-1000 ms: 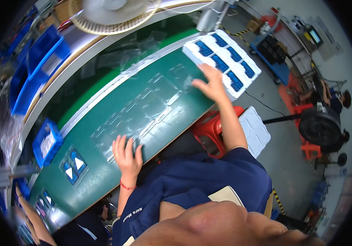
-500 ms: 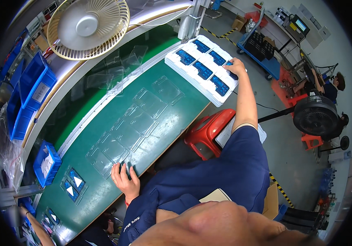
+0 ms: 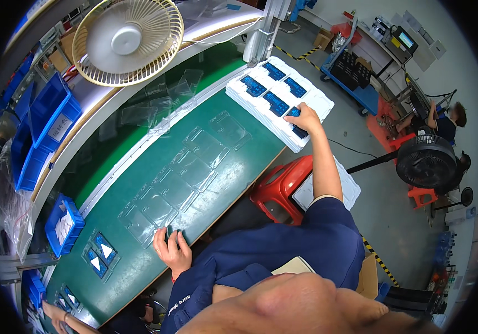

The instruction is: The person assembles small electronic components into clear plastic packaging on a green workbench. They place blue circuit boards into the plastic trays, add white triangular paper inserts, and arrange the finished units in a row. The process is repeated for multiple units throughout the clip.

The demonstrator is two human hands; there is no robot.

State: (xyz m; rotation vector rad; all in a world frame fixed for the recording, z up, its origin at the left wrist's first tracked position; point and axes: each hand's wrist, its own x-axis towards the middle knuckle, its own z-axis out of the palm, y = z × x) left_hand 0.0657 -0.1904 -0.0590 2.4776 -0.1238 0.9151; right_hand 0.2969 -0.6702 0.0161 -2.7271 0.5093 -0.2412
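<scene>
A white moulded tray, apparently on top of a stack, holds several blue circuit boards in its pockets. My right hand is closed on a blue circuit board at the tray's near right side. Its fingers partly cover that board and the pocket below. Across the green table runs a row of clear plastic blister shells. At the near end of that row my left hand rests with fingers apart, its fingertips touching or close to the last shell; it holds nothing.
Two blue boards with white triangles lie in a clear shell to the left. A blue bin with white pieces stands beyond them. Another person's hand is at lower left. A fan, red stool and black fan stand around.
My right hand has moved left and nearer from the tray's right pocket, which now shows white, to the neighbouring one. My left hand has barely moved. The other person's hand has shifted rightward.
</scene>
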